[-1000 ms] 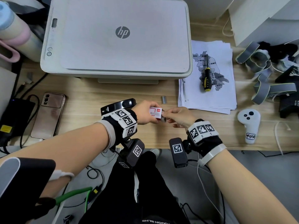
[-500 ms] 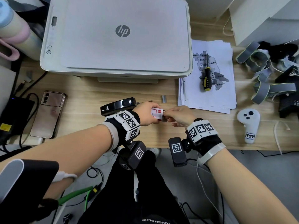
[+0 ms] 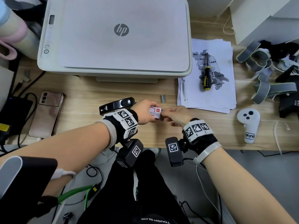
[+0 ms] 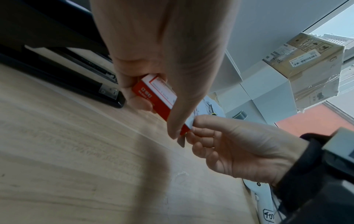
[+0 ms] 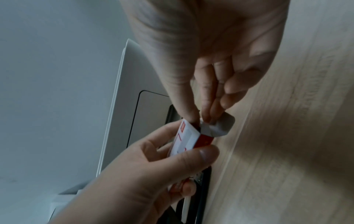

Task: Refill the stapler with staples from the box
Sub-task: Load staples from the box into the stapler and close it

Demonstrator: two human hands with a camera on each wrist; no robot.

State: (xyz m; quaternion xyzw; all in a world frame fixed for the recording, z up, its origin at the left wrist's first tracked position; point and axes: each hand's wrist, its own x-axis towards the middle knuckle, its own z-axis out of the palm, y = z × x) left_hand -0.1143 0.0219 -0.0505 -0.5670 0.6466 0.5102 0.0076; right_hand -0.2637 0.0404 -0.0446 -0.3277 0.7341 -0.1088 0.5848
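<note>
Staple box, red and white, gripped by left hand above wooden desk; end flap pinched by right hand. Black stapler just behind left wrist. Loose staple strip nearby. Printer behind; phone left; screwdriver on papers, white controller right.

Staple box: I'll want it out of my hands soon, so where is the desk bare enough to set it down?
Bare wood lies between the phone and the stapler, and between the right hand and the white controller. The desk's right end is crowded with straps.
</note>
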